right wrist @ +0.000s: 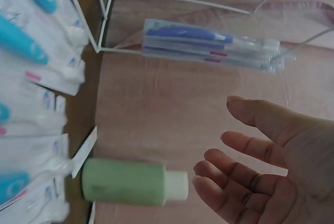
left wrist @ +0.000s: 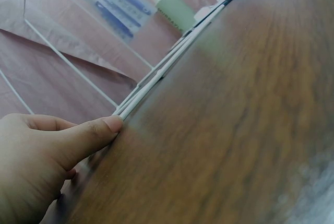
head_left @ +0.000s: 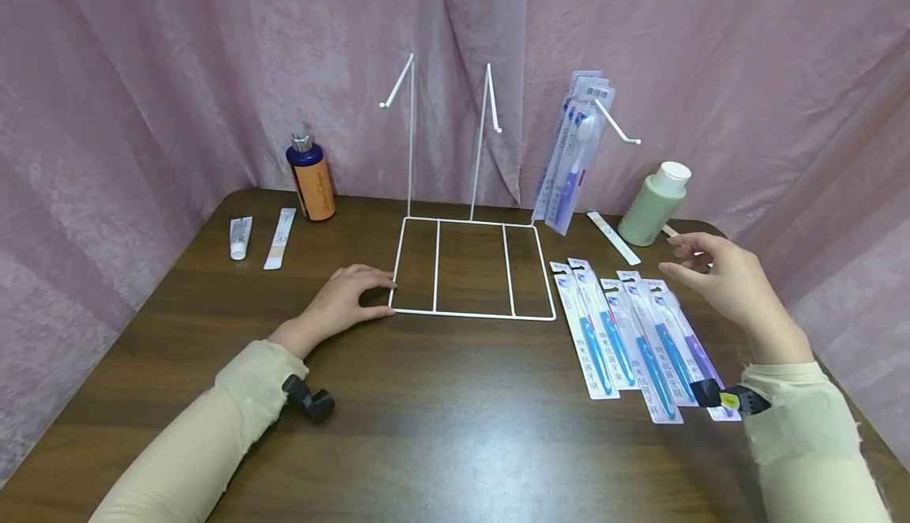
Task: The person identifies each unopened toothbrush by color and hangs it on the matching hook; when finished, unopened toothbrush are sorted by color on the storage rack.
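The left hand (head_left: 341,302) presses flat fingers on the white wire display rack (head_left: 472,270) (front corner, at 9 o'clock). The right hand (head_left: 725,282) hovers open, holding nothing, over the packaged blue toothbrushes (head_left: 626,337), whose long axes run 11 to 5 o'clock.

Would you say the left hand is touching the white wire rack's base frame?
Touching: the left wrist view shows the left hand with a fingertip against the white wire rack base frame's edge.

5 packaged toothbrushes (head_left: 626,333) flat, 3 hanging packs (head_left: 572,159), 2 bottles (head_left: 310,177), 1 wire rack (head_left: 472,270), 1 tube (head_left: 240,237)
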The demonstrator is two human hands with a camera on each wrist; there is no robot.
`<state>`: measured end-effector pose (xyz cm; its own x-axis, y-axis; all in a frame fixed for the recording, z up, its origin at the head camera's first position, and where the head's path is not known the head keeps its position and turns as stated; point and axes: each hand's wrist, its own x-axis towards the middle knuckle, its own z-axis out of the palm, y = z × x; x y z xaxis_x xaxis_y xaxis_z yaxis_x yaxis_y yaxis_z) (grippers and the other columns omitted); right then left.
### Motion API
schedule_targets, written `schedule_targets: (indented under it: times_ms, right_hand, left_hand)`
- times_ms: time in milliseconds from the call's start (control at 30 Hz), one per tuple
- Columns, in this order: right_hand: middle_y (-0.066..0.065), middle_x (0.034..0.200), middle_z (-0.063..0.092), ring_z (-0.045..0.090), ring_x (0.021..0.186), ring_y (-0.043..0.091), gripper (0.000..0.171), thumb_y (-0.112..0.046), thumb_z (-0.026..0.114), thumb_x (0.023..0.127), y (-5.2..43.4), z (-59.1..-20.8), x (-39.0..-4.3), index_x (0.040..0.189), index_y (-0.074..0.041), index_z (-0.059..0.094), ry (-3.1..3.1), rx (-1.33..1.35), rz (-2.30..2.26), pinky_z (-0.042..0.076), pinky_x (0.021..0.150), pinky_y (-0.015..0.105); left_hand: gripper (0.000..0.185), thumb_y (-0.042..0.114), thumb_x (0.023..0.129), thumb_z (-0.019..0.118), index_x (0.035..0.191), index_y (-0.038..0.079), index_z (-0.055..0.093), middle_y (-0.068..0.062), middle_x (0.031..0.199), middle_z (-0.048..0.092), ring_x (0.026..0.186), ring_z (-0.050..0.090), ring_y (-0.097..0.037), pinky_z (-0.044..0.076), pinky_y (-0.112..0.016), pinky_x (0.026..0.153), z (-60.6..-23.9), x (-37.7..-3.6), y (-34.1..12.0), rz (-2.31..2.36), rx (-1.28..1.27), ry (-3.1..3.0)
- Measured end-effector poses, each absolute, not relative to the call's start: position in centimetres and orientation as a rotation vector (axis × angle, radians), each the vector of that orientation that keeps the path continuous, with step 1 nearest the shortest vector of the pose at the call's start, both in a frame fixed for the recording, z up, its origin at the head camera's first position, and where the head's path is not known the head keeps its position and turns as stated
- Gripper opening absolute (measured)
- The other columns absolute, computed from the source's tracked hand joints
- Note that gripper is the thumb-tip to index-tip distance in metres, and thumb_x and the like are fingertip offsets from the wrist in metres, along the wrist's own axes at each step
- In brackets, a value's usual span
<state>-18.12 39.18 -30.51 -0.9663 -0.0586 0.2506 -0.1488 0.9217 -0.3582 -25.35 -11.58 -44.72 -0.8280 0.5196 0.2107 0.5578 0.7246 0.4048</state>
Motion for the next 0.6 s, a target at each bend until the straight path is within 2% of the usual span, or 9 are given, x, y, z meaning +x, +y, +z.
schedule_targets:
  times_ms: [67,167,367,467,600]
  right_hand:
    - [0.018,0.096,0.068,0.062,0.087,0.031,0.041,-0.029,0.07,0.088,39.7,-31.0,-17.7,0.118,-0.002,0.061,-2.864,0.133,0.559,0.043,0.067,0.031]
    - [0.018,0.095,0.069,0.062,0.083,0.025,0.041,-0.029,0.07,0.088,40.4,-31.8,-17.1,0.118,-0.003,0.061,-2.873,0.113,0.556,0.043,0.068,0.032]
    - [0.018,0.094,0.069,0.05,0.074,-0.005,0.044,-0.031,0.07,0.088,41.9,-32.9,-16.3,0.118,-0.001,0.061,-2.886,0.085,0.557,0.043,0.067,0.03]
    - [0.019,0.094,0.07,0.057,0.075,0.002,0.044,-0.03,0.07,0.088,42.6,-33.7,-16.0,0.118,0.0,0.061,-2.903,0.074,0.546,0.043,0.067,0.031]
    - [0.022,0.098,0.069,0.064,0.084,0.031,0.046,-0.032,0.068,0.089,43.5,-34.8,-15.5,0.121,0.002,0.059,-2.945,0.047,0.54,0.046,0.067,0.039]
  left_hand:
    - [0.047,0.042,0.082,0.073,0.12,0.016,0.067,-0.005,0.135,0.06,0.127,0.049,-0.029,0.033,-0.052,0.108,-44.8,-25.4,-11.6,-0.708,-0.887,-2.842]
    - [0.047,0.042,0.083,0.073,0.121,0.016,0.067,-0.005,0.135,0.06,0.127,0.049,-0.029,0.033,-0.052,0.108,-44.8,-25.4,-11.6,-0.707,-0.884,-2.842]
    - [0.047,0.042,0.082,0.073,0.121,0.015,0.067,-0.005,0.135,0.06,0.127,0.049,-0.029,0.033,-0.052,0.108,-44.9,-25.4,-11.6,-0.708,-0.885,-2.84]
    - [0.047,0.042,0.082,0.073,0.121,0.015,0.067,-0.005,0.135,0.06,0.127,0.049,-0.029,0.033,-0.052,0.108,-44.9,-25.4,-11.6,-0.71,-0.885,-2.842]
    - [0.047,0.041,0.082,0.073,0.121,0.015,0.067,-0.005,0.135,0.06,0.127,0.049,-0.029,0.033,-0.052,0.108,-44.8,-25.5,-11.6,-0.711,-0.891,-2.847]
